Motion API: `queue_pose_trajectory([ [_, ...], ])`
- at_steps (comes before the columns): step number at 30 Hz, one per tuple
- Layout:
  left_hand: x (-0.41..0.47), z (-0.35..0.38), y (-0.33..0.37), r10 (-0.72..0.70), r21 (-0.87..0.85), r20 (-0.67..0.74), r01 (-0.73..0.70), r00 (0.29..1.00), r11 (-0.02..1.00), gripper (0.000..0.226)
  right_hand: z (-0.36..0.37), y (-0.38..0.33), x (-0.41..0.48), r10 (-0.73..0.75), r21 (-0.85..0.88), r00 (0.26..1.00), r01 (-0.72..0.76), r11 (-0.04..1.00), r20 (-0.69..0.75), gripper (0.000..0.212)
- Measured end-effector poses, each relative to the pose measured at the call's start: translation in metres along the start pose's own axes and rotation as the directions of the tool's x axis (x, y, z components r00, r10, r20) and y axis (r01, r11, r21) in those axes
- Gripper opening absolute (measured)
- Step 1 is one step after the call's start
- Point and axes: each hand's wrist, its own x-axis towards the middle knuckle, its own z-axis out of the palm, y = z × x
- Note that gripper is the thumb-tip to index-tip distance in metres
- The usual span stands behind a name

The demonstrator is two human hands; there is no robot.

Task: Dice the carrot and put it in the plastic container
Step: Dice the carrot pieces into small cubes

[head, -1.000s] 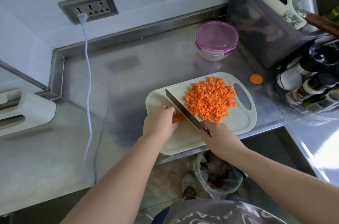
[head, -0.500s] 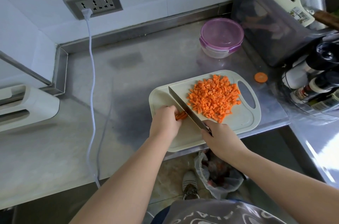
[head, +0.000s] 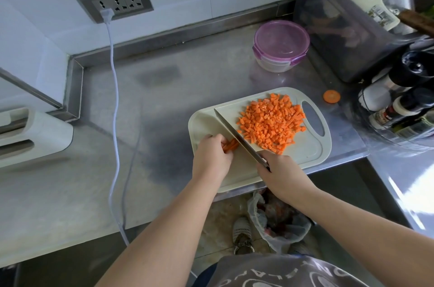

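Now, versus a second ago: little moved; knife (head: pixel 237 137) still meets the carrot strips (head: pixel 231 145) on the cutting board (head: pixel 307 150); left hand (head: pixel 211 157) fingers curled, pinching strips; right hand (head: pixel 279 169) wraps the handle; diced pile (head: pixel 270 122) large, only a stub left; plastic container (head: pixel 280 44) lidded, well apart.

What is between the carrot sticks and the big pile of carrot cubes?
The knife blade, gripped by the right hand, lies between the carrot sticks and the carrot cubes, seen in the head view.
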Motion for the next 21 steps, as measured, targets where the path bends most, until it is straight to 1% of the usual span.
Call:
queue_pose_trajectory([
  [3,-0.0018,-0.0003,0.0011,0.033,-0.004,-0.012,-0.033,0.999,0.999,0.015,0.0013,-0.0006,-0.0007,0.0,0.012,1.0,0.0,1.0,0.001,0.036],
  [6,-0.0019,-0.0011,0.0023,0.035,0.01,-0.015,-0.035,0.999,0.999,0.016,0.0033,-0.0021,-0.0023,-0.006,0.024,1.0,0.006,1.0,-0.005,0.035],
  [10,-0.0032,-0.0016,0.0025,0.05,0.107,-0.023,-0.047,0.999,0.993,0.015,0.0031,-0.002,-0.0024,-0.001,0.026,1.0,0.001,1.0,0.001,0.035],
  [12,-0.0035,-0.0015,0.0028,0.052,0.127,-0.034,-0.047,0.998,0.991,0.014,0.0028,-0.0019,-0.0026,0.001,0.016,1.0,-0.001,1.0,0.001,0.035],
  [17,-0.0056,0.0025,0.0005,0.057,0.027,-0.076,-0.055,0.996,0.998,0.01,0.0015,-0.002,0.0002,-0.012,-0.019,1.0,0.012,1.0,0.004,0.029],
  [21,-0.006,0.0059,-0.0022,0.059,-0.05,-0.102,-0.064,0.993,0.997,0.016,-0.0013,-0.0029,-0.0028,-0.064,-0.053,0.994,0.06,0.997,-0.087,0.027],
])
